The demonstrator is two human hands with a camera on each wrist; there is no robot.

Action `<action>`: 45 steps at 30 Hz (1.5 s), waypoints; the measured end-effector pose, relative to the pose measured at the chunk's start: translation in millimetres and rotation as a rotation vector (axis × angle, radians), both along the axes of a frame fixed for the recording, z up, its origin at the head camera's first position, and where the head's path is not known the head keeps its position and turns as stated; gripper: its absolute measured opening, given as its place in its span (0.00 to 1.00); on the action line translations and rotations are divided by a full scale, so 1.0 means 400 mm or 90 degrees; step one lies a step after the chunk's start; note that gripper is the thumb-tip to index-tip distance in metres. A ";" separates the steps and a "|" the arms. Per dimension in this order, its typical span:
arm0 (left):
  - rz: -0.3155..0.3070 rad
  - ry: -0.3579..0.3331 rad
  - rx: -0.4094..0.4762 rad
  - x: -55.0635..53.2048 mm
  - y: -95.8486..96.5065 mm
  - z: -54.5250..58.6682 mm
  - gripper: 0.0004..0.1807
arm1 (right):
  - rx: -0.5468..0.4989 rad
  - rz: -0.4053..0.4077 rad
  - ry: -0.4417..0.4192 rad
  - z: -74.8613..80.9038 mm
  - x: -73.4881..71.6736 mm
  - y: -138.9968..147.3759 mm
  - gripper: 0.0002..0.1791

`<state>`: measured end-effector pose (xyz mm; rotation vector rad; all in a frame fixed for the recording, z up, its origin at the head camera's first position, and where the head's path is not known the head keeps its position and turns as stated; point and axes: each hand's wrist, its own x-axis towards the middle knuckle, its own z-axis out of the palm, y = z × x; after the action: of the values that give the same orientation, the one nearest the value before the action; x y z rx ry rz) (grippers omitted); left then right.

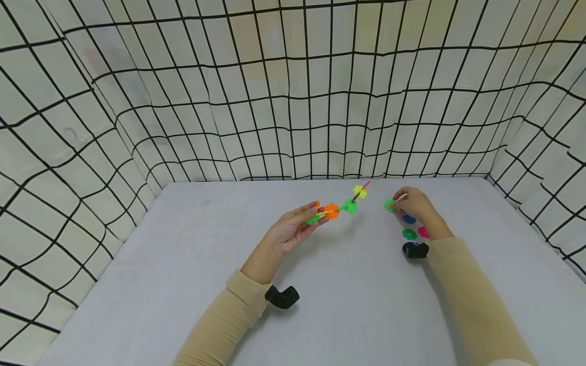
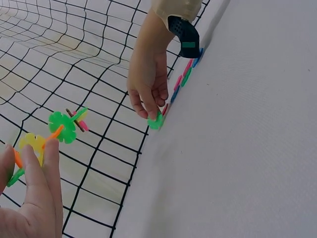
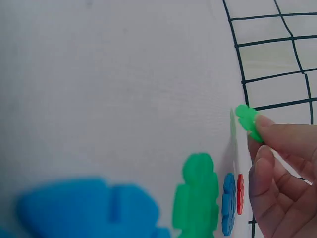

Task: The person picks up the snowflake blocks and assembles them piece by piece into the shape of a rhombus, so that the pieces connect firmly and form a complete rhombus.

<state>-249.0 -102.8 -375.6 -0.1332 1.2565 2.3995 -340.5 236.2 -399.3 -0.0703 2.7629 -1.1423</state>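
My left hand (image 1: 290,230) holds one end of a chain of notched plastic snowflake discs slotted together. In that chain I see an orange disc (image 1: 331,211), a green disc (image 1: 351,206) and a yellow disc (image 1: 360,191), with a pink one edge-on at the far tip. The left fingers partly cover the near end. At the right, my right hand (image 1: 416,204) pinches a loose light green disc (image 3: 247,119) between thumb and fingertip, just above the table. The two hands are well apart, and the chain's far end points away from me toward the netting.
Below the right hand lie loose discs: blue (image 1: 409,219), dark green (image 1: 409,234) and pink (image 1: 423,232). A red disc (image 3: 240,193) shows in the right wrist view. Black-lined netting (image 1: 311,112) surrounds the white table (image 1: 183,274) at the back and sides.
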 end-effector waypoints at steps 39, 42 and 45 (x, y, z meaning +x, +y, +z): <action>0.024 -0.030 0.038 0.001 -0.001 -0.002 0.23 | -0.432 0.042 0.082 0.168 0.122 -0.171 0.15; 0.017 -0.033 0.034 0.001 -0.001 -0.002 0.23 | -0.448 0.056 0.082 0.166 0.121 -0.200 0.15; 0.020 -0.032 0.027 0.002 -0.001 -0.002 0.23 | -0.434 0.059 0.079 0.162 0.119 -0.227 0.17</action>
<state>-248.3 -103.1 -376.4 -0.2007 1.1885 2.4320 -293.1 145.5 -334.4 -0.3473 2.2953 -2.0449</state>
